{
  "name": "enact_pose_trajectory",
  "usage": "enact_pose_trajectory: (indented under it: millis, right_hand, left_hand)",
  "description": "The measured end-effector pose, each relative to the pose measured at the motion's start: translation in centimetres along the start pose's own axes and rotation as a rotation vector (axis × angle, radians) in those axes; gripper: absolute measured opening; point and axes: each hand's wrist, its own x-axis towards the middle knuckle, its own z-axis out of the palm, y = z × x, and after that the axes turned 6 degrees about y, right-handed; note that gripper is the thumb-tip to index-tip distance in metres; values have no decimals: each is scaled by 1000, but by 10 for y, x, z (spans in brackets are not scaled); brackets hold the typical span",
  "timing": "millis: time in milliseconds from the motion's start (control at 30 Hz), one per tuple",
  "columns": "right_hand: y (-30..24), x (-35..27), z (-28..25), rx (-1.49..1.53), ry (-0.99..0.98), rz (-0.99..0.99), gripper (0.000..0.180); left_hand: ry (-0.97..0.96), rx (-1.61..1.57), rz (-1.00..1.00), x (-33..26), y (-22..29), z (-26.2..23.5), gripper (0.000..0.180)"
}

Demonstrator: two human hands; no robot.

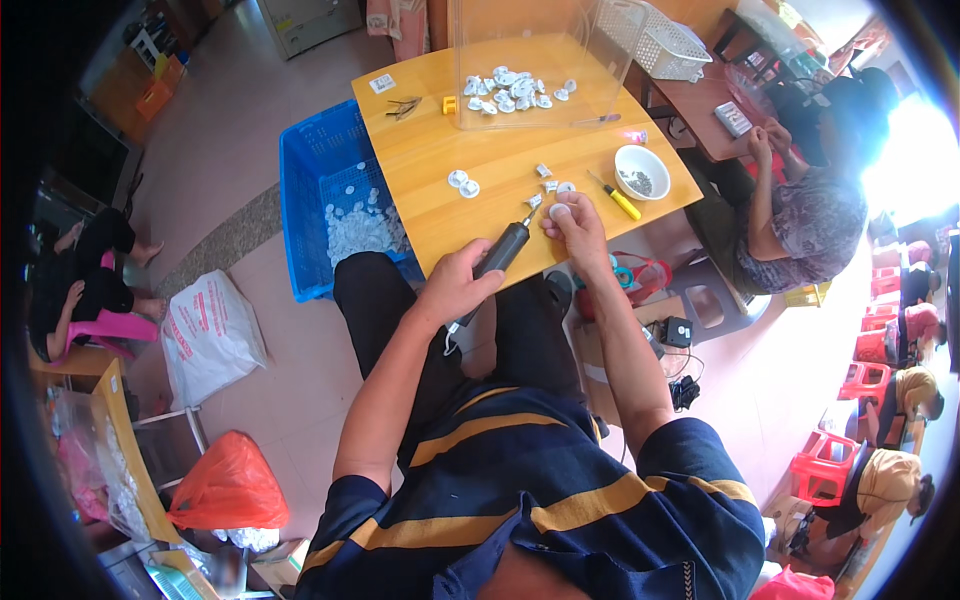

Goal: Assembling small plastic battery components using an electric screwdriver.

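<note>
My left hand [455, 285] grips a black electric screwdriver [500, 252] by its barrel, tip pointing up toward a small white round plastic part [559, 211]. My right hand [575, 228] pinches that part at the near edge of the wooden table [430, 160]. Two more white round parts [463, 183] lie on the table to the left, and a few small pieces [550, 180] lie just beyond my right hand. A white bowl [641, 172] of small dark screws stands to the right, next to a yellow-handled screwdriver [616, 196].
A clear plastic box [535, 60] holds several white parts at the table's far side. A blue crate [335, 205] of white parts sits on the floor to the left. Other people sit at the right and far left. White and orange bags lie at lower left.
</note>
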Motion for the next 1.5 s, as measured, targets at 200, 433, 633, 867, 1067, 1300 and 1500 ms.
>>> enact_pose_trajectory:
  millis: [200,433,633,867,1067,1300,1500]
  right_hand:
    - [3,2,-1,-18,7,0,21]
    - [3,0,3,-57,54,2,24]
    - [7,1,5,-81,80,-54,24]
    - [7,-1,8,-136,119,-87,23]
    - [8,-1,8,-187,133,-103,21]
    - [8,-4,10,-175,133,-130,21]
    - [8,-5,11,-200,155,-155,20]
  left_hand:
    - [26,126,57,1,10,2,44]
    - [-48,234,45,2,20,5,38]
    - [-30,217,31,3,17,8,37]
    - [-38,197,15,5,14,8,39]
    - [-40,221,7,5,17,7,41]
    - [-40,206,5,6,14,8,41]
    - [-42,212,-13,7,13,8,42]
